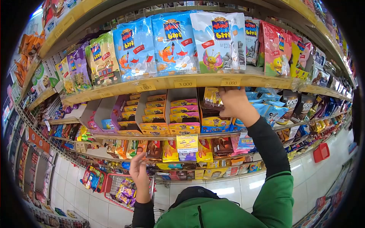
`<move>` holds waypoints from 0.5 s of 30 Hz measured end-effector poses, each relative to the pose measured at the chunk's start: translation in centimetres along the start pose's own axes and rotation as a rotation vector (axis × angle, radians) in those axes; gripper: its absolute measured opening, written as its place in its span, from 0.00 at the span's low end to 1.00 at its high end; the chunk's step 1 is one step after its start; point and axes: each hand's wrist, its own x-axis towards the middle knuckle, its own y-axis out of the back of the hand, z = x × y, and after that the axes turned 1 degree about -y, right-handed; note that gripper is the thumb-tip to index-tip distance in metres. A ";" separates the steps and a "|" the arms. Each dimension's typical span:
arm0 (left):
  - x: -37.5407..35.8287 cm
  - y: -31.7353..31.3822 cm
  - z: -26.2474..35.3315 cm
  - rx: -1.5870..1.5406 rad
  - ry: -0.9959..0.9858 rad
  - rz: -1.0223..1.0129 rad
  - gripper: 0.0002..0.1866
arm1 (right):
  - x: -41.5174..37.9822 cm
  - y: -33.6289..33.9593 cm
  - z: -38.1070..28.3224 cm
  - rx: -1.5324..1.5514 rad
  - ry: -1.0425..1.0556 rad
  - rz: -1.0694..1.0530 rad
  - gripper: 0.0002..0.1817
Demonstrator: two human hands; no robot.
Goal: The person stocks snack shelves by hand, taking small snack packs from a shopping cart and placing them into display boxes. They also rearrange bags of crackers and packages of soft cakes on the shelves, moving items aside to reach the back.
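Right hand [235, 103] on the head cam is up in the shelf, fingers and thumb closed around the near end of a brown-and-gold packet [213, 98]. That packet sits just left of the fingers, over an orange-fronted display box [215, 122] marked "Choco". More open orange boxes [154, 128] are lined up further left of that hand, and some blue pouches [274, 109] are just to its right, with black "Choco" pouches [291, 104] past those. Right above it there's a shelf edge with a 3.000 price label [230, 82] and a white "biti" bag [219, 45].

Left hand [139, 173] is way lower, held up half-open with loosely bent fingers. Below and left of it: a shopping cart with purple-and-yellow packets [126, 192].
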 end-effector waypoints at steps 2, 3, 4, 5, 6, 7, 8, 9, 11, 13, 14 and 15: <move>-0.4 -0.9 0.6 -0.071 0.115 -0.116 0.14 | -1.2 1.3 -0.2 0.041 -0.061 0.052 0.44; -0.6 -1.3 0.7 -0.109 0.173 -0.175 0.14 | -2.4 1.6 -0.4 0.044 -0.049 0.152 0.44; -1.0 -1.7 0.8 -0.178 0.239 -0.194 0.14 | -3.7 2.1 -0.7 0.046 -0.037 0.252 0.44; -1.3 -1.8 0.7 -0.215 0.298 -0.226 0.15 | -5.3 2.9 -1.1 0.088 -0.006 0.269 0.44; -1.7 -2.0 0.5 -0.253 0.358 -0.256 0.15 | -7.1 3.8 -1.6 0.128 0.025 0.285 0.44; -2.1 -2.3 0.4 -0.292 0.418 -0.285 0.15 | -8.6 4.5 -2.4 0.215 0.073 0.322 0.43; -2.6 -2.5 0.6 -0.358 0.453 -0.336 0.18 | -9.8 5.2 -3.2 0.276 0.103 0.317 0.42; -3.0 -2.6 0.9 -0.422 0.489 -0.389 0.23 | -10.8 5.2 -4.0 0.380 0.146 0.322 0.41; -3.6 -3.0 1.4 -0.551 0.554 -0.502 0.36 | -12.3 4.1 -6.1 0.585 0.280 0.263 0.43; -5.1 -2.5 1.1 -0.614 0.612 -0.486 0.51 | -13.4 2.4 -8.9 0.834 0.406 0.123 0.41; -5.7 -2.3 0.6 -0.625 0.594 -0.486 0.51 | -13.9 1.0 -10.4 0.889 0.449 0.039 0.43; -6.4 -1.9 0.0 -0.633 0.575 -0.486 0.52 | -14.4 -0.4 -11.9 0.936 0.453 -0.025 0.44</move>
